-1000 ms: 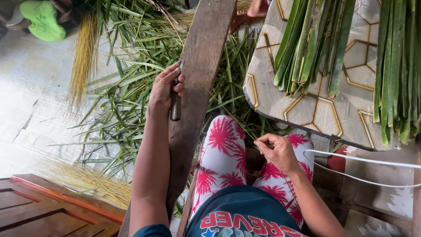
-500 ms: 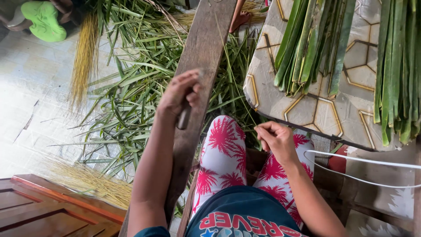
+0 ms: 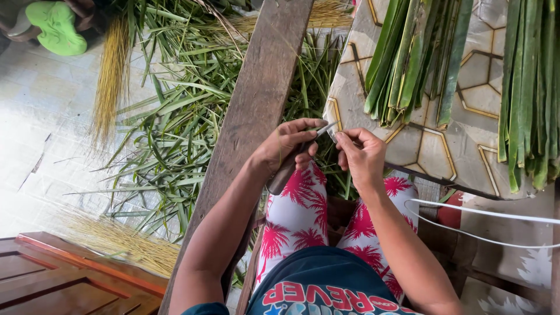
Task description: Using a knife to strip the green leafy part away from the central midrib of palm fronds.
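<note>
She sits with both hands raised over her knees, close together. The left hand [image 3: 286,146] is curled round a knife [image 3: 294,158], its dark handle slanting down toward her thigh and the thin blade poking out past her thumb toward the other hand. The right hand [image 3: 361,154] has its fingers pressed together in a pinch right at the blade's tip; whatever it pinches is too thin to make out. The two hands nearly touch, just in front of the counter [image 3: 426,146] edge. On that patterned counter lie bundles of long green leaves [image 3: 414,58], hanging over its near side. A wooden plank [image 3: 256,99] runs slantwise past her left arm. Beneath it the floor [image 3: 35,134] is strewn with leaf strips [image 3: 175,122], with yellow midribs [image 3: 111,76] beside them. A white cord [image 3: 478,213] crosses by her right forearm.
</note>
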